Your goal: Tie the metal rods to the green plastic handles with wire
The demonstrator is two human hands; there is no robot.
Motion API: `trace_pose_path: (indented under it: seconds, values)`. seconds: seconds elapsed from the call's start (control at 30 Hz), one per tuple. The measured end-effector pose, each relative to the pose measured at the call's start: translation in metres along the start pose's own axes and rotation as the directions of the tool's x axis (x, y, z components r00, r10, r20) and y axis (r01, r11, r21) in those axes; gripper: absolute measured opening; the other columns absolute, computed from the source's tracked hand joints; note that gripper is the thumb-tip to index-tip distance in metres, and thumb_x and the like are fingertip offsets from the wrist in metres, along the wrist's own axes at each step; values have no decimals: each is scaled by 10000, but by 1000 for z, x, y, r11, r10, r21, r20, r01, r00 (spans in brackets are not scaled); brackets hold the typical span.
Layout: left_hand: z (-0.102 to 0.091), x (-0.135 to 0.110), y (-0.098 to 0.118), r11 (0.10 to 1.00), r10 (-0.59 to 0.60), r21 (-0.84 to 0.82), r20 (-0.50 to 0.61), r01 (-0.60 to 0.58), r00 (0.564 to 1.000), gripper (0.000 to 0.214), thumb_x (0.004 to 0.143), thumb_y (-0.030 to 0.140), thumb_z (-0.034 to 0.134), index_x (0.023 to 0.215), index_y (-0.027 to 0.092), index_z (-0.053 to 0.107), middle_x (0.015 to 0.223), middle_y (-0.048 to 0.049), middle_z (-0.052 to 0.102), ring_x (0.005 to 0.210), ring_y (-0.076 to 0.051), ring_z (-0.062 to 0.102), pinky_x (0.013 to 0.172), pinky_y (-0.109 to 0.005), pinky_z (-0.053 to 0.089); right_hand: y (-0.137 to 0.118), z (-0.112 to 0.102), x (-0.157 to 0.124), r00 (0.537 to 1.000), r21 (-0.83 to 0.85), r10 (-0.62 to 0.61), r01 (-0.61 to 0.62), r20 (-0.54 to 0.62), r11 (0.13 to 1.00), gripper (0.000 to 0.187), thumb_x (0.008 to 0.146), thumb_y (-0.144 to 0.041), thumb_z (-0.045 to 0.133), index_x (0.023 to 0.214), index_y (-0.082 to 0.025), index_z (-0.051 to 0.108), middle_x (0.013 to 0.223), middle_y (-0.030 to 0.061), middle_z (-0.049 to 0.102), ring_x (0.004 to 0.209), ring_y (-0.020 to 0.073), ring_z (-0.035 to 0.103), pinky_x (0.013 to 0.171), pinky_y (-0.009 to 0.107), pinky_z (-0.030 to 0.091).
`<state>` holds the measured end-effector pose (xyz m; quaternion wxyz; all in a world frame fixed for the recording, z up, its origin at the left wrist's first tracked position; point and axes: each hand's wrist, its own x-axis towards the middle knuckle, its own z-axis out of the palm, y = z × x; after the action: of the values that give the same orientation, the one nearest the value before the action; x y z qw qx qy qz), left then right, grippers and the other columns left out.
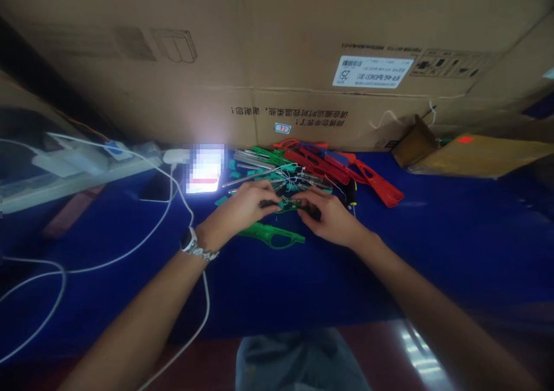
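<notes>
My left hand [255, 203], with a watch and a bracelet at its wrist, is closed in a pinch on the left end of a small dark-and-green part [291, 204]. From the other side, the fingers of my right hand [331, 212] pinch the same part. Its exact kind is too small and blurred to make out. Just below my hands lies a green plastic handle shell [277, 235] with an oval opening, like that of a long-reach lighter. Behind them is a pile of red handle shells [320, 163], green shells [268, 155], metal tubes [253, 175] and thin wires.
A lit phone [205, 169] and a power strip [86, 175] lie to the left, and a white cable [160, 229] loops beside my left arm. A large cardboard box [259, 62] walls off the back. At the right sits a yellowish packet [480, 155].
</notes>
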<state>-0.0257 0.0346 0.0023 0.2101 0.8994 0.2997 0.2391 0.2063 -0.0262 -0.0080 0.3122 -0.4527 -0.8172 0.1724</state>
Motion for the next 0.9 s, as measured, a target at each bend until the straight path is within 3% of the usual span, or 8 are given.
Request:
trace_pose_path:
  seconds: [0.13,0.37,0.6,0.8,0.9]
  values:
    - [0,-2,2,998,5,70,-4,-5,1000,124,841,196,760,962,210,780,1028,-56,640,892,-191,650,831,-357,542,-3,0,1,1000,-27,1,-1,8,1000,261,898,-147,567,1146,-177,644,969,67,633,749,154,634,701,309,535]
    - [-1,-2,9,993,-14,117,108,2,994,133,913,207,667,972,184,784,953,-63,669,813,-176,647,779,-325,527,-3,1,0,1000,-47,-6,7,15,999,259,903,-142,560,1144,-165,654,986,77,625,797,166,654,748,323,547]
    - [-2,-4,14,979,6,201,62,-19,998,173,933,224,641,848,188,787,888,-68,659,859,-215,621,802,-372,500,-4,3,0,1000,-106,-1,3,19,994,267,912,-162,561,1161,-181,657,1010,87,629,845,194,660,789,354,544]
    - [5,-1,5,993,-90,80,9,89,996,55,846,200,746,864,220,794,873,-40,675,794,-186,638,741,-337,514,-9,10,3,996,-180,45,-57,-73,982,162,926,-214,579,1075,-207,644,989,77,658,912,229,653,841,394,494]
    - [4,-2,11,993,-56,103,50,51,997,87,878,213,709,862,211,794,862,-47,666,795,-197,630,740,-351,506,-11,16,7,986,-261,50,-91,-160,961,177,913,-293,626,1065,-202,627,1051,109,638,1040,285,616,888,436,442]
